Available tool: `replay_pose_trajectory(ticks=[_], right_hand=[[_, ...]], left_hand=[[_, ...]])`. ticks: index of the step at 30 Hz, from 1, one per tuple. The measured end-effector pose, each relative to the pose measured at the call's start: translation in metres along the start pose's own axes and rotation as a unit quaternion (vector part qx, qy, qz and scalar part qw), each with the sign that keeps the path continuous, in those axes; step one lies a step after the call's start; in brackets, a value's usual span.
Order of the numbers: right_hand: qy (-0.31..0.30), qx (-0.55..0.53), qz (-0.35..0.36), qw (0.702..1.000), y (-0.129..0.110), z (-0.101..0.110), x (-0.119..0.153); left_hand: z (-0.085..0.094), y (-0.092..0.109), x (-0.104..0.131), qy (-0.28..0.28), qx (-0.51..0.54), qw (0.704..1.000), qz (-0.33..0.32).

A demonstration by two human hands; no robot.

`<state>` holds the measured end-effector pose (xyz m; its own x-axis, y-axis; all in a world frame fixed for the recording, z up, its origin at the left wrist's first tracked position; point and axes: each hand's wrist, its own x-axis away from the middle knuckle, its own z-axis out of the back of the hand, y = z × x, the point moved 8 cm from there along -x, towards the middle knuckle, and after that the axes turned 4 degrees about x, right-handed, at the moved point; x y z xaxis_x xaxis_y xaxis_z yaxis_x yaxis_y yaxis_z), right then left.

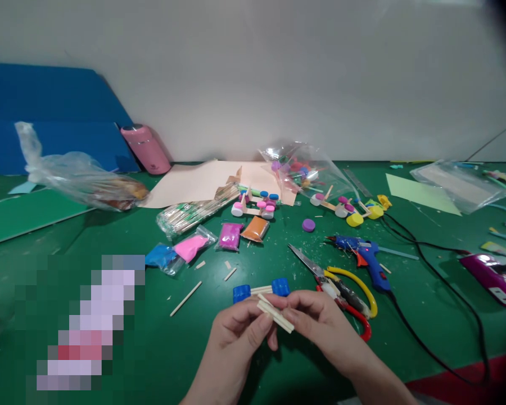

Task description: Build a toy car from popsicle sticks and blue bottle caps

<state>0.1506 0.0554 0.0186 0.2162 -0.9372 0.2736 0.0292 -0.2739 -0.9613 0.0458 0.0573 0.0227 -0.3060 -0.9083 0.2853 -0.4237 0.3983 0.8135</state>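
Between my two hands, near the table's front, are short pale wooden sticks [277, 316] lying side by side. My left hand [244, 329] pinches them at their left end, thumb on top. From the right, my right hand [316, 320] grips them with thumb and fingers closed. Just beyond the fingers lies a piece with blue ends [280, 286] joined by pale sticks; my fingers partly cover it. Scissors with red handles [306, 261] and pliers with yellow handles [373, 292] lie to the right of my right hand, overlapping each other.
A blue glue gun [358, 247] with its black cord [425, 343] lies at right, near a purple power strip [491, 278]. Small wheeled models [255, 211], clay packets [230, 236] and a bag of sticks [198, 211] sit farther back. A pink bottle [147, 149] leans at the back left.
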Motion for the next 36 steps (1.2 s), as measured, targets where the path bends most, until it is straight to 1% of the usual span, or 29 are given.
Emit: replay_pose_trajectory(ticks=[4, 9, 13, 17, 19, 21, 23, 26, 29, 31, 33, 36], right_hand=[[-0.006, -0.022, -0.015, 1.0, 0.004, -0.001, -0.001], [-0.005, 0.018, -0.015, 1.0, 0.006, 0.001, -0.001], [-0.03, -0.022, -0.01, 0.999, 0.004, -0.006, -0.002], [-0.058, -0.051, 0.012, 0.997, -0.001, -0.013, -0.004], [-0.049, -0.043, 0.016, 0.998, 0.0, -0.01, -0.005], [-0.015, -0.006, 0.013, 1.0, 0.003, 0.0, -0.006], [0.022, 0.056, 0.014, 0.998, 0.003, 0.013, -0.005], [0.04, 0.162, 0.036, 0.985, -0.007, 0.022, -0.001], [0.041, 0.263, 0.065, 0.962, -0.021, 0.022, 0.004], [0.04, 0.309, 0.075, 0.947, -0.028, 0.02, 0.007], [0.037, 0.33, 0.08, 0.94, -0.03, 0.017, 0.008], [0.032, 0.332, 0.084, 0.939, -0.03, 0.013, 0.009]], left_hand=[[-0.001, 0.001, 0.0, -0.011, -0.015, 1.0, 0.0], [0.0, -0.001, 0.0, -0.012, -0.024, 1.0, 0.0], [0.001, -0.003, 0.0, -0.012, -0.028, 1.0, -0.007], [0.002, -0.007, -0.001, -0.009, -0.019, 1.0, 0.008], [0.003, -0.007, -0.001, 0.0, -0.012, 1.0, 0.009], [0.006, -0.005, -0.002, 0.016, -0.019, 1.0, 0.004], [0.009, -0.001, -0.001, 0.035, -0.04, 0.999, -0.007], [0.011, 0.004, 0.0, 0.047, -0.093, 0.994, -0.02], [0.01, 0.005, 0.0, 0.043, -0.143, 0.989, -0.021], [0.009, 0.004, -0.001, 0.035, -0.162, 0.986, -0.02], [0.009, 0.003, -0.001, 0.027, -0.173, 0.984, -0.02], [0.01, 0.002, -0.001, 0.026, -0.185, 0.982, -0.016]])
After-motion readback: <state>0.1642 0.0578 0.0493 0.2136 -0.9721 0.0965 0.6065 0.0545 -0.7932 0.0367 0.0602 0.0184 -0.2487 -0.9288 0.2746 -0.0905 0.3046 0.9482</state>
